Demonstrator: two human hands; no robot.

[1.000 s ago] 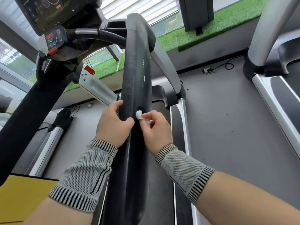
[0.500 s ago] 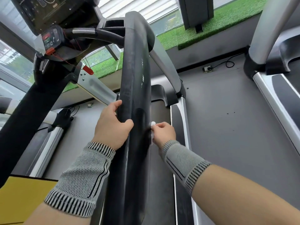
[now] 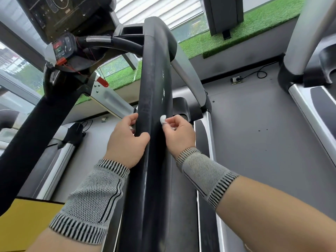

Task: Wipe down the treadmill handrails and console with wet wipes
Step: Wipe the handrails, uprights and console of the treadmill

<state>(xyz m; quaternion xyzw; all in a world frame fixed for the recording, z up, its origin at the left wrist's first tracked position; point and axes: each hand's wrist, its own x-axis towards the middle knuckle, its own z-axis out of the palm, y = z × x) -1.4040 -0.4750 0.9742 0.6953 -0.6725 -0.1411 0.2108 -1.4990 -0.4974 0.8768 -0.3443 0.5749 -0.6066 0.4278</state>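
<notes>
A thick black handrail (image 3: 154,84) runs up the middle of the view toward the console (image 3: 60,19) at the top left. My left hand (image 3: 125,140) grips the rail from its left side, thumb over the top. My right hand (image 3: 177,133) pinches a small wadded white wet wipe (image 3: 163,119) and presses it against the rail's right side, level with the left hand. White smear marks show on the rail above the wipe. Both wrists wear grey knit bands.
The other handrail (image 3: 27,135) slants across the left. A red safety clip (image 3: 103,82) hangs under the console. The treadmill belt (image 3: 183,206) lies below, a second treadmill (image 3: 316,99) stands at the right, and grey floor (image 3: 254,142) lies between them. A yellow surface (image 3: 23,222) sits at bottom left.
My right hand slid down the rail's right side with the wipe, then came back up to about where it was. My left hand kept its grip on the rail.
</notes>
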